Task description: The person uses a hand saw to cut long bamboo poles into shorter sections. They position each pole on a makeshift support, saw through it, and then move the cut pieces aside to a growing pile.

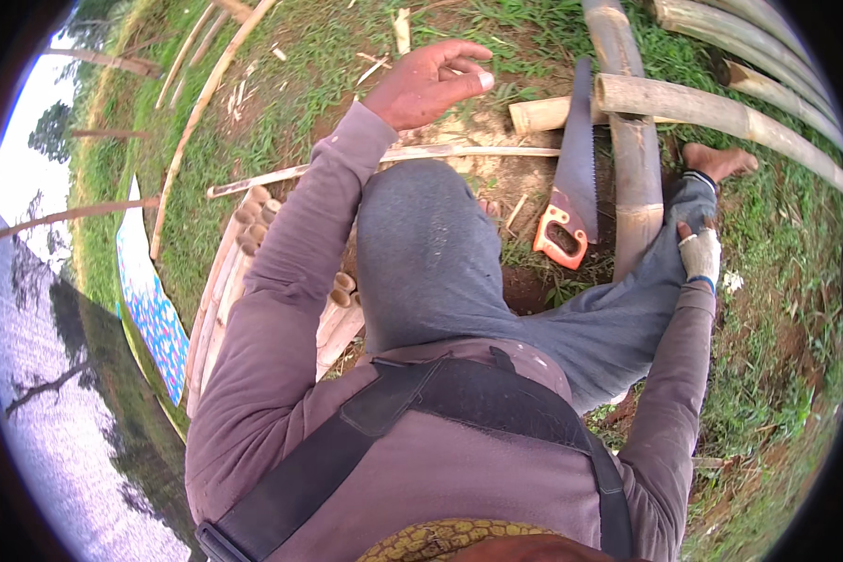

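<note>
My bare left hand is raised over the ground in front of my left knee. It holds nothing, with its fingers loosely bent and apart from the thumb. My right hand, in a pale fingerless glove, lies open on my lower right leg. A handsaw with an orange handle leans against a bamboo pole, its blade pointing away from me. Neither hand touches the saw. Beyond my left knee, a thin bamboo strip lies across the ground below my left hand.
A cut bamboo pole crosses the thick one at the right. Several more bamboo poles lie at the far right. Cut bamboo lengths are stacked by my left side. Farther left are a colourful patterned sheet and a stick frame.
</note>
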Available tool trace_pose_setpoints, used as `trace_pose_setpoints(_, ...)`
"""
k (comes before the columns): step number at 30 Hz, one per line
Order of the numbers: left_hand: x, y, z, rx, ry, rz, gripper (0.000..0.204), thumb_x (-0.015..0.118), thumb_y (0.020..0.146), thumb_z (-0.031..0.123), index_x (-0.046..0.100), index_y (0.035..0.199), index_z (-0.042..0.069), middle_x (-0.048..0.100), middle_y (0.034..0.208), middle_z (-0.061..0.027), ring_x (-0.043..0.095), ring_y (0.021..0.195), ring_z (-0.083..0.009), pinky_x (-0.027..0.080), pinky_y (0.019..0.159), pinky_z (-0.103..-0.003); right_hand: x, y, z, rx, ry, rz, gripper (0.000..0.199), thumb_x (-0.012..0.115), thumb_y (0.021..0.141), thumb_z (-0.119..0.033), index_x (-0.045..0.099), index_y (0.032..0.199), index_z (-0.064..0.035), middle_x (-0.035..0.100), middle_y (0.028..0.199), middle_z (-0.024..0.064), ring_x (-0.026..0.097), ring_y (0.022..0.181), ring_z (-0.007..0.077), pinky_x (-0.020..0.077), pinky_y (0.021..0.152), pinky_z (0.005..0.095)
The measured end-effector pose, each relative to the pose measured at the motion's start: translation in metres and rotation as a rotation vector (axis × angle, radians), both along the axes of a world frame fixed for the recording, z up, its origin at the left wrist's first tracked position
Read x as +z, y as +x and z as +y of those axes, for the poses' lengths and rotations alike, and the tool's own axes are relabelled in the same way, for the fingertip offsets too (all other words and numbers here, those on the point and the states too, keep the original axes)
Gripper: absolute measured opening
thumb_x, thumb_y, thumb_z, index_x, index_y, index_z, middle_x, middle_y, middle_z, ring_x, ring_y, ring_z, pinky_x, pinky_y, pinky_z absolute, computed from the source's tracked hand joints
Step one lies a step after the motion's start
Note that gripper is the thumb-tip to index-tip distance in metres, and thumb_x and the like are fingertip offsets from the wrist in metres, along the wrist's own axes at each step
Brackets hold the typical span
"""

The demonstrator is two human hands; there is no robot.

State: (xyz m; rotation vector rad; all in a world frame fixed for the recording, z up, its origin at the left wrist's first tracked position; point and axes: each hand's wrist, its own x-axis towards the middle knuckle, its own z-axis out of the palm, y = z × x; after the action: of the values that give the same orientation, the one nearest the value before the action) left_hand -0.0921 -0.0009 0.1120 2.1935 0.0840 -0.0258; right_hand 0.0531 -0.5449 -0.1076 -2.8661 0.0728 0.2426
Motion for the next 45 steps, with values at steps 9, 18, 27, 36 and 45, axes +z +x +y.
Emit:
trace_pose_setpoints(9,-0.016,0.158,-0.082,-0.529,0.329,0.278,0.067,0.078,0.099,0.040,0.057,0.156,0.010,0.071,0.138,-0.0214,0.072,0.121,-0.0320,0.058,0.100,-0.046,0.041,-0.019,0.026,-0.098,-0.027,0.072,0.088,0.080,0.092,-0.050,0.049,0.162,-0.0069,0.070,0.135,0.0330,0.070,0.125,0.0472,0.0569,0.107,0.0533)
trace_pose_setpoints(18,-0.099,0.299,-0.194,-0.504,0.725,-0.005,0.123,0.091,0.073,0.060,0.034,0.169,0.008,0.064,0.149,-0.0255,0.063,0.137,-0.0446,0.052,0.116,-0.051,0.078,-0.010,0.045,-0.132,-0.135,0.274,0.103,0.078,0.092,-0.058,0.033,0.170,-0.0089,0.057,0.152,0.0318,0.067,0.130,0.0480,0.0571,0.106,0.0562)
trace_pose_setpoints(27,-0.120,0.339,-0.272,-0.429,0.646,0.212,0.122,0.096,0.072,0.058,0.033,0.165,0.011,0.074,0.136,-0.0214,0.072,0.125,-0.0394,0.056,0.108,-0.049,0.064,-0.011,0.030,-0.088,-0.180,0.299,0.105,0.077,0.094,-0.061,0.028,0.173,-0.0125,0.056,0.153,0.0298,0.066,0.131,0.0470,0.0563,0.106,0.0568)
trace_pose_setpoints(36,-0.057,0.292,-0.231,-0.455,0.664,0.212,0.093,0.094,0.075,0.046,0.052,0.149,0.008,0.076,0.126,-0.0233,0.074,0.118,-0.0425,0.058,0.103,-0.049,0.078,-0.012,0.024,-0.085,-0.168,0.311,0.101,0.076,0.096,-0.059,0.030,0.172,-0.0106,0.056,0.155,0.0278,0.065,0.135,0.0446,0.0552,0.109,0.0563)
trace_pose_setpoints(45,-0.054,0.108,0.016,-0.315,0.827,0.117,0.101,0.096,0.070,0.044,0.047,0.153,0.014,0.075,0.126,-0.0217,0.075,0.111,-0.0433,0.059,0.098,-0.053,0.071,-0.020,0.032,-0.086,-0.179,0.245,0.104,0.078,0.094,-0.061,0.031,0.169,-0.0075,0.061,0.149,0.0298,0.066,0.133,0.0460,0.0570,0.107,0.0532)
